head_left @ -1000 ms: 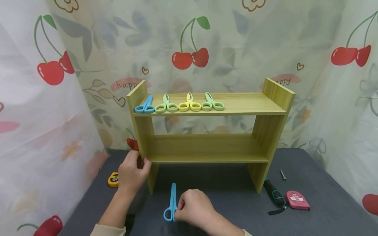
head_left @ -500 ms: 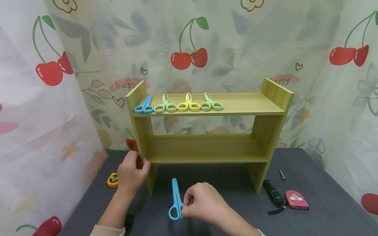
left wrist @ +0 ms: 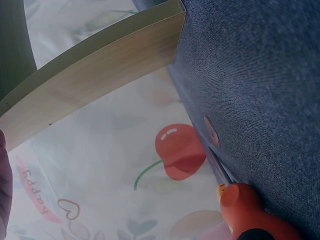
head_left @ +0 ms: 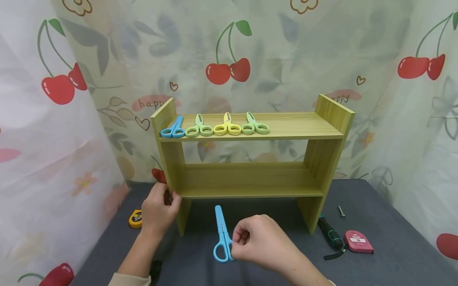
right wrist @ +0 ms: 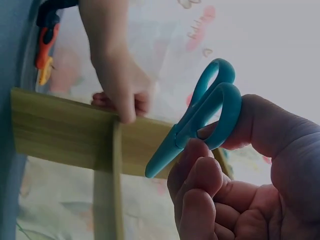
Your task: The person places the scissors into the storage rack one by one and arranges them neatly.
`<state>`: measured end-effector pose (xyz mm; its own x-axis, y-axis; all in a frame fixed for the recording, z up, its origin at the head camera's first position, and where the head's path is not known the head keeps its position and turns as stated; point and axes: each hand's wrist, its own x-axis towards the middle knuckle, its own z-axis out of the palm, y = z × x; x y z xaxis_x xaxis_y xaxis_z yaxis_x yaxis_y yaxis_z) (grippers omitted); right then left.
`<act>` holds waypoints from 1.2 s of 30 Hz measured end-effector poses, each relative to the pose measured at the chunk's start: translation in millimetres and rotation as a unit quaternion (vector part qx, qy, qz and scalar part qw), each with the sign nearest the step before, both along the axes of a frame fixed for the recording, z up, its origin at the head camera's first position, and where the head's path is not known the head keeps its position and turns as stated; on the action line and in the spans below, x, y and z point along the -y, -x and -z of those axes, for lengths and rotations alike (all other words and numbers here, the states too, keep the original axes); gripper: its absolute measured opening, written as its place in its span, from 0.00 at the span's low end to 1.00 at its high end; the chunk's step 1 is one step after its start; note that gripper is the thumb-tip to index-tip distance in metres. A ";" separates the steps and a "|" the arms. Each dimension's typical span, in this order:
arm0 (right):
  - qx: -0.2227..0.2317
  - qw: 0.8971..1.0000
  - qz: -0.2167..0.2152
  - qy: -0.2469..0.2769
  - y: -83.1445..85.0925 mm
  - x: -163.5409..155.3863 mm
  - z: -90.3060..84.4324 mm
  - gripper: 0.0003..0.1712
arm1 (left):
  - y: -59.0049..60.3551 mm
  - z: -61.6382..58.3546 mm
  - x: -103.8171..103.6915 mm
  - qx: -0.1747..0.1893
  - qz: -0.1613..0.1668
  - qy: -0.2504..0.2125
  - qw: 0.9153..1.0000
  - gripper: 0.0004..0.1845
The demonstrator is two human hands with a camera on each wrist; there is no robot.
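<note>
My right hand (head_left: 262,242) pinches light blue scissors (head_left: 220,224) by one handle loop, in front of the wooden shelf (head_left: 293,124). They hang above the table, tip up and away, with a blade cover over the blades. In the right wrist view the thumb and fingertips (right wrist: 200,172) meet at the scissors' loop (right wrist: 231,107). My left hand (head_left: 157,208) grips the shelf's left side panel at middle-board height, thumb on the front edge. Along the top board lie blue scissors (head_left: 173,129), yellow scissors (head_left: 227,126), and two green pairs (head_left: 199,128).
On the table to the left is a yellow tape measure (head_left: 135,219); an orange-handled tool (left wrist: 250,212) shows in the left wrist view. At the right lie a dark screwdriver (head_left: 330,234), a pink tape measure (head_left: 358,242) and a small metal piece (head_left: 341,212). A patterned curtain (head_left: 229,47) hangs behind.
My right hand has lifted the blue scissors from the table and carried them up and to the right, their tip tilting left. My left hand stays on the side panel.
</note>
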<state>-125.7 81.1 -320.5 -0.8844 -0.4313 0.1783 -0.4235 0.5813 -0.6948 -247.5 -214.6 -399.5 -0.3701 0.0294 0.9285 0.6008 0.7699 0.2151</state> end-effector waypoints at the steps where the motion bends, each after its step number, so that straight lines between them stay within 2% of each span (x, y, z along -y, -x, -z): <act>1: 0.000 1.000 0.001 0.003 -1.2 -2.4 -2.2 0.08 | -0.2 -0.1 0.0 0.000 0.000 0.000 1.000 0.05; 9: -0.028 0.999 0.017 0.018 -6.7 -20.9 -17.0 0.07 | -2.1 -2.0 -0.2 0.001 -0.003 0.001 1.000 0.05; 29: -0.045 0.995 0.083 0.040 -15.7 -58.6 -37.5 0.07 | -0.3 0.9 -0.2 -0.002 0.000 -0.003 1.000 0.05; 36: -0.043 0.990 0.113 0.066 -22.0 -74.4 -43.9 0.06 | -0.1 0.9 -1.1 -0.004 0.001 -0.002 1.000 0.05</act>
